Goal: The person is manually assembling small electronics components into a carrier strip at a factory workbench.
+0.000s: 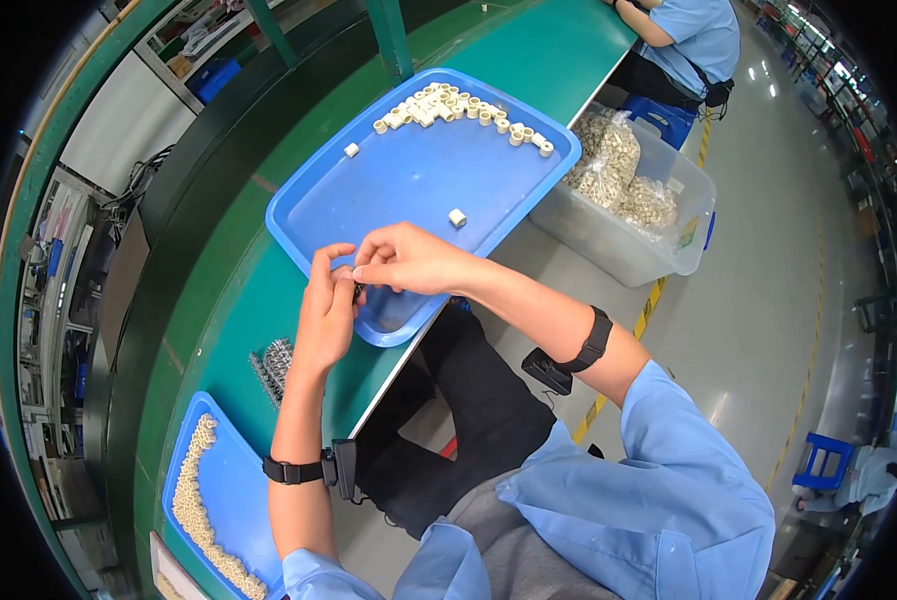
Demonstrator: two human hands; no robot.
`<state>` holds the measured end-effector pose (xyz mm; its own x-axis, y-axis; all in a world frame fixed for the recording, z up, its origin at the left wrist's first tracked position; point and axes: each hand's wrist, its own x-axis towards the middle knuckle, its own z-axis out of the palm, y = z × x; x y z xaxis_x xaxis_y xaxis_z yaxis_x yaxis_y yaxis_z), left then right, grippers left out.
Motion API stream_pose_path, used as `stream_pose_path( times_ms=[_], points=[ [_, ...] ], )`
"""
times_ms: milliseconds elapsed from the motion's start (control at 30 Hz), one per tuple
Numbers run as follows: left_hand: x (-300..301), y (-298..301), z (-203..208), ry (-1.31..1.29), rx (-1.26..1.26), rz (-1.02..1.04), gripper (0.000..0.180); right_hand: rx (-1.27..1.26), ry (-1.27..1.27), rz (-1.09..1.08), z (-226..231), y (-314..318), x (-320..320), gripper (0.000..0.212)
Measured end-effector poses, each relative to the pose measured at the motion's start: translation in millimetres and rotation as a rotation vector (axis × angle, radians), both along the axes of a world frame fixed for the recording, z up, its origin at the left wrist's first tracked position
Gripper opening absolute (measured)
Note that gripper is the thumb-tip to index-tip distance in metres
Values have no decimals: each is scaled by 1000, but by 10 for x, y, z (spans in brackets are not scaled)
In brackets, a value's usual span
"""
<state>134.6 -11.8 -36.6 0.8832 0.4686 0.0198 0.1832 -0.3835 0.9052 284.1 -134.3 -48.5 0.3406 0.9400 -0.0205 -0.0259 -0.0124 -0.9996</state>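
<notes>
While a blue tray [388,190] sits on green tabletop [558,45], grey floor [758,240] gleams alongside.

A green table [562,45] is carrying a large blue tray [393,195] and a smaller tray [233,480]; grey pieces [274,366] are lying clustered between them.

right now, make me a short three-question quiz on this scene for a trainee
1. True or false: the left hand and the right hand are at opposite ends of the large blue tray.
2. Which holds the plastic bags? a) the blue stool b) the clear bin c) the green table
3. Fill the gap: most of the white cylinders lie along the large blue tray's ____ side, seen from the person.

Key: 1. False, they are close together; 2. b; 3. far
</notes>
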Motion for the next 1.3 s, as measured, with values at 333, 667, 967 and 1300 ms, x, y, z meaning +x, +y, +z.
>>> stream_pose_path(
  times_ms=[333,667,967,1300],
  points=[
    [72,22,205,156,39,47,35,67,-226,-144,-157,104,87,14],
    [45,-34,63,27,249,43,26,43,151,19,-135,111,24,13],
    [-20,79,-140,-98,314,201,38,-54,-194,-76,-91,47,61,12],
    [28,-80,-66,-87,497,180,28,134,127,29,-101,94,-47,15]
  ],
)
